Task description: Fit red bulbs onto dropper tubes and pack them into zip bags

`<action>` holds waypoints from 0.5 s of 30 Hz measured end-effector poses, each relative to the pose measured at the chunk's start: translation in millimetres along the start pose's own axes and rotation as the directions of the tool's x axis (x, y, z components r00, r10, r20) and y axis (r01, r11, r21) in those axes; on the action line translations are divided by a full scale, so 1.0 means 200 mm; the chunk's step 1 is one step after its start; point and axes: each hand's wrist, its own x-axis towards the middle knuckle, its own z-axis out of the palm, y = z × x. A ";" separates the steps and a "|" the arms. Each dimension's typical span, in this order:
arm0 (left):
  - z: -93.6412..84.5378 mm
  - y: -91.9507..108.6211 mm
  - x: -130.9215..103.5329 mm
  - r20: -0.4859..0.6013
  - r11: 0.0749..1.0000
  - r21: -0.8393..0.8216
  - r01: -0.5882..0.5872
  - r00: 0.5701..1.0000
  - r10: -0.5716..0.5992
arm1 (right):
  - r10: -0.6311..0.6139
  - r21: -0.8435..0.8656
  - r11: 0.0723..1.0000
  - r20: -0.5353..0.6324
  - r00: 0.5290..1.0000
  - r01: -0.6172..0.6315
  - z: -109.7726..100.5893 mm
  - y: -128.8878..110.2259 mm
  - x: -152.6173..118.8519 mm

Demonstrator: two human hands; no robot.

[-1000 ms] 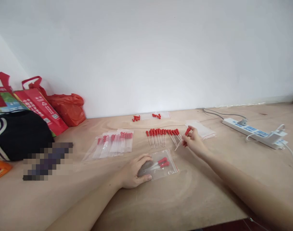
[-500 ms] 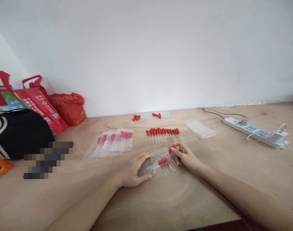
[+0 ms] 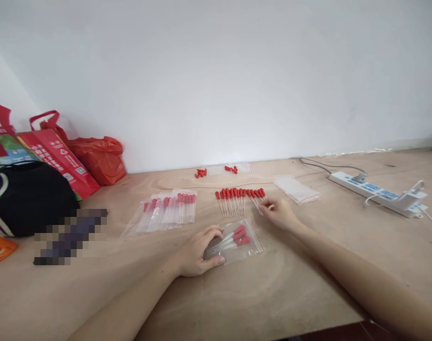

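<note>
A clear zip bag (image 3: 230, 255) lies on the table with three red-bulbed droppers (image 3: 241, 233) inside it. Around the bag's closed left end curl the thumb and fingers of my left hand (image 3: 199, 251), gripping it. My right hand (image 3: 280, 213) is over the lower ends of the right-hand group of loose droppers (image 3: 256, 192). Its fingers are bent and smeared by motion, and whether they pinch a stem cannot be made out. Beside that group several more loose droppers (image 3: 232, 194) lie in a row, bulbs pointing away from me.
Filled dropper bags (image 3: 169, 208) overlap at the left. Flat bags (image 3: 295, 189) lie stacked at the right, near a power strip (image 3: 372, 189) with cables. Loose red bulbs (image 3: 200, 173) sit by the wall. Shopping bags (image 3: 59, 156) and a black bag (image 3: 31, 199) stand far left.
The dropper that my right hand held at the bag's mouth is now inside with the other two. My right hand has let go and moved up and right to the loose droppers.
</note>
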 end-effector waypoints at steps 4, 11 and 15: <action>0.00 0.00 0.00 -0.009 1.000 -0.019 -0.001 1.000 0.000 | 0.156 -0.314 0.928 -0.164 0.974 -0.201 -0.11 0.10 0.24; -0.01 0.01 0.00 -0.012 0.999 -0.043 0.006 1.000 -0.007 | 0.248 -0.374 0.891 -0.078 0.966 -0.258 -0.06 0.12 0.45; 0.00 0.01 0.00 -0.013 0.999 -0.041 0.005 1.000 -0.006 | 0.235 -0.318 0.919 -0.031 0.971 -0.233 -0.04 0.10 0.48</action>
